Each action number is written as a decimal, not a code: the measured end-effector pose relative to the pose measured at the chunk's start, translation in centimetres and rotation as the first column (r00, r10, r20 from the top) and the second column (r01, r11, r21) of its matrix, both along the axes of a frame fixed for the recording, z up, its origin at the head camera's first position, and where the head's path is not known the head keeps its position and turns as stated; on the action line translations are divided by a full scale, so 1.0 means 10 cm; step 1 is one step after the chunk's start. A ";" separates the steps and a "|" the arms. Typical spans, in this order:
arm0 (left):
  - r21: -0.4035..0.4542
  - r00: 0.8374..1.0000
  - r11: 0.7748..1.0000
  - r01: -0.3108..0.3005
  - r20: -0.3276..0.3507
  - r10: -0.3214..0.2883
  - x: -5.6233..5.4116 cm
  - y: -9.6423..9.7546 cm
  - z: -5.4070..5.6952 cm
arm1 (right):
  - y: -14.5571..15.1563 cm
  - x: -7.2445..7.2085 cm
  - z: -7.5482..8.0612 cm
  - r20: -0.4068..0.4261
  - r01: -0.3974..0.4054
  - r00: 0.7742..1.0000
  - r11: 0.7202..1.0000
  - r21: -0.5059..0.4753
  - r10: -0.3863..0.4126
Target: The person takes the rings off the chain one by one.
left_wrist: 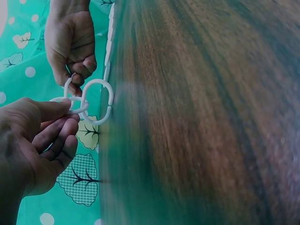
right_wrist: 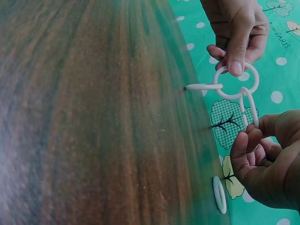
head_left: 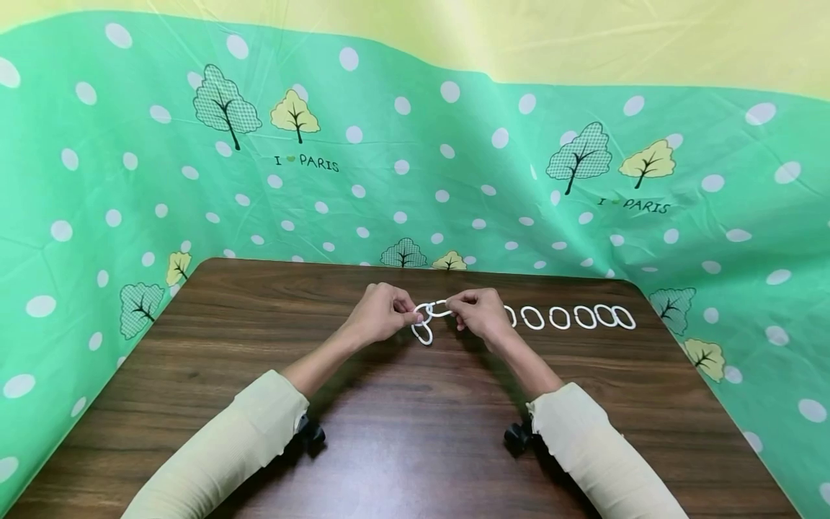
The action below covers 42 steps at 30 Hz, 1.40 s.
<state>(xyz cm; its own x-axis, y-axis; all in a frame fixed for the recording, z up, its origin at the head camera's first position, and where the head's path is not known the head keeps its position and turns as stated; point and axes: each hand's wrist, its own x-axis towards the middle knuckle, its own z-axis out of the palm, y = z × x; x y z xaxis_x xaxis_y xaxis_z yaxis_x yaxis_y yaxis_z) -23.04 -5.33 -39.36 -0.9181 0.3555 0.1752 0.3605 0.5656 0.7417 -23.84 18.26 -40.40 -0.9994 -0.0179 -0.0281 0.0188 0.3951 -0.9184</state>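
Observation:
Three white plastic chain links are joined together between my hands. In the head view my left hand (head_left: pixel 381 314) pinches the middle link (right_wrist: pixel 257 80) between thumb and fingers. My right hand (head_left: pixel 478 313) grips another link (right_wrist: pixel 253 105), which passes through the middle one, by its far end. From the middle link a third link (left_wrist: pixel 112 96) hangs down toward the table, with a small gap showing in its side in the left wrist view. Fingertips cover parts of the two held links.
Several loose white links (head_left: pixel 550 318) lie in a row to the right on the dark wooden table (head_left: pixel 402 447), the last ones overlapping. My right hand hides the row's near end. A green dotted cloth (head_left: pixel 415 194) hangs behind and beside the table.

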 end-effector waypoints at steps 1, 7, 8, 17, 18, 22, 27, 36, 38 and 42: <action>0.000 1.000 1.000 0.001 0.000 -0.001 0.00 0.00 0.00 | 0.00 0.00 0.00 -0.002 -0.002 1.000 1.000 0.011 0.002; 0.001 1.000 1.000 0.005 0.014 -0.005 0.00 -0.02 0.02 | 0.01 -0.01 0.04 0.012 -0.017 1.000 0.999 0.039 0.017; 0.004 1.000 1.000 0.006 0.016 -0.006 0.00 -0.03 0.02 | 0.01 -0.01 0.05 0.012 -0.018 1.000 0.999 0.044 0.018; 0.018 1.000 1.000 -0.005 0.031 0.004 0.00 -0.04 0.07 | -0.01 -0.04 0.13 0.014 -0.020 1.000 0.998 0.056 0.019; 0.020 0.999 1.000 -0.003 0.033 0.003 0.00 -0.04 0.07 | -0.01 -0.04 0.14 0.021 -0.019 1.000 0.999 0.047 0.019; 0.026 0.999 1.000 -0.008 0.032 0.007 0.00 -0.04 0.07 | -0.03 -0.06 0.14 0.055 -0.018 0.998 1.000 -0.001 0.018; 0.029 1.000 1.000 0.001 0.028 -0.002 0.00 -0.06 0.05 | -0.05 -0.08 0.14 0.102 -0.026 0.994 0.999 -0.039 0.030; 0.009 0.999 0.999 -0.039 0.025 0.038 0.00 -0.24 0.04 | 0.25 -0.17 0.09 0.043 0.044 0.998 0.993 0.106 -0.048; 0.013 0.999 0.999 -0.035 0.020 0.035 -0.01 -0.25 0.04 | 0.30 -0.18 0.07 0.032 0.009 0.999 0.983 0.186 -0.016; 0.028 0.999 0.999 -0.025 0.031 0.024 -0.02 -0.25 0.02 | 0.31 -0.20 0.06 0.010 -0.054 0.999 0.938 0.342 0.054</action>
<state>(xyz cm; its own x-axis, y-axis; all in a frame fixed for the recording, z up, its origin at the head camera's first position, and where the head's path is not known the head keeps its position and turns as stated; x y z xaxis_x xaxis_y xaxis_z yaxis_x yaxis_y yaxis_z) -23.29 -7.87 -39.15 -0.9316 0.3278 0.1570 0.3238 0.5525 0.7680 -25.86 21.32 -39.81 -0.9972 -0.0609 -0.0424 -0.0110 0.6858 -0.7277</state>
